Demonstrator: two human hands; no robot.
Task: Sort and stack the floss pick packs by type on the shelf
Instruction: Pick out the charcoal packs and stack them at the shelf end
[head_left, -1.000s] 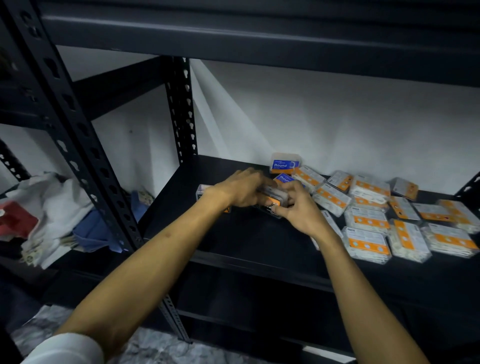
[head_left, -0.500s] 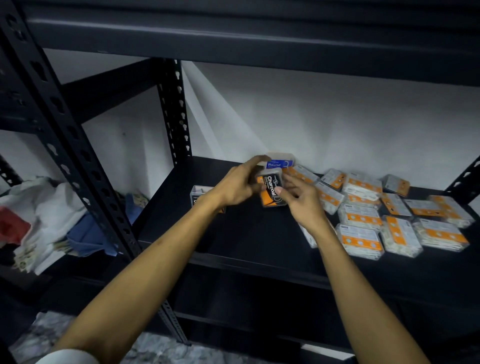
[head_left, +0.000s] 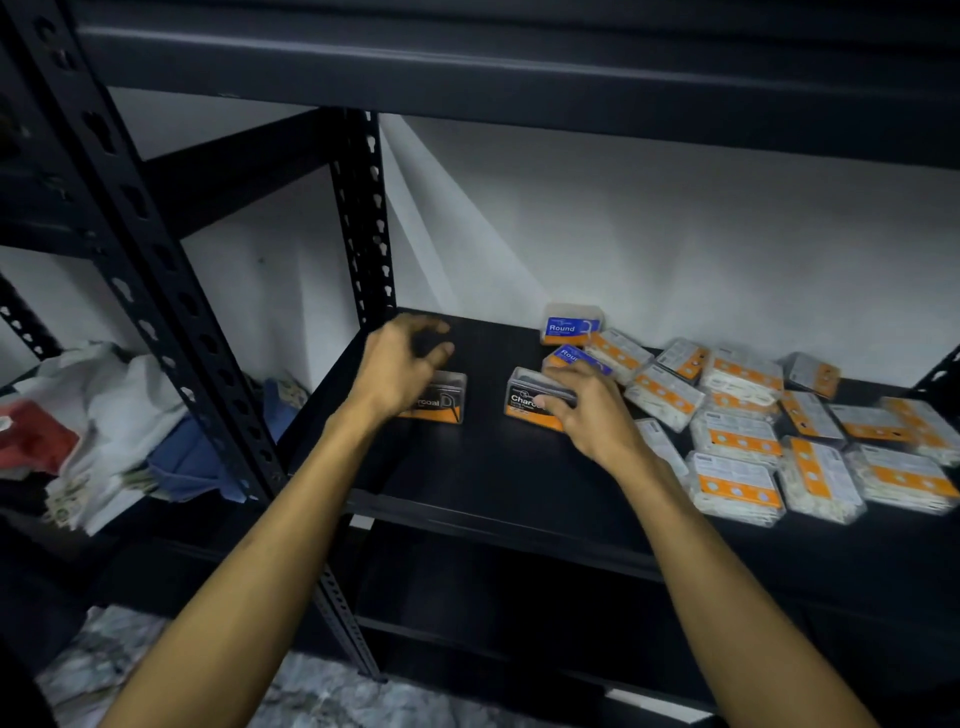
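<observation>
On the dark shelf (head_left: 493, 483) two charcoal floss packs stand apart from each other near the middle-left. The right hand (head_left: 587, 410) grips the right charcoal pack (head_left: 530, 405), thumb on its near face and fingers curled over its top edge; the pack rests on or just above the shelf, and which one is not clear. The left hand (head_left: 400, 364) hovers over the left charcoal pack (head_left: 441, 402), fingers loosely curled and spread, holding nothing; its palm hides part of that pack's label.

Just beyond the right hand, two blue round-floss packs (head_left: 571, 325) sit toward the far wall, one standing upright, the other leaning below it and partly hidden by the fingers (head_left: 566, 371) of that hand. To the right a loose heap of orange-labelled packs (head_left: 737, 434) covers the shelf, lying flat at mixed angles, some overlapping.

Left of the black upright post (head_left: 171, 291), on a neighbouring shelf, lies a pile of white, red and blue cloth (head_left: 124, 410). A white wall (head_left: 675, 249) stands behind the shelf.
</observation>
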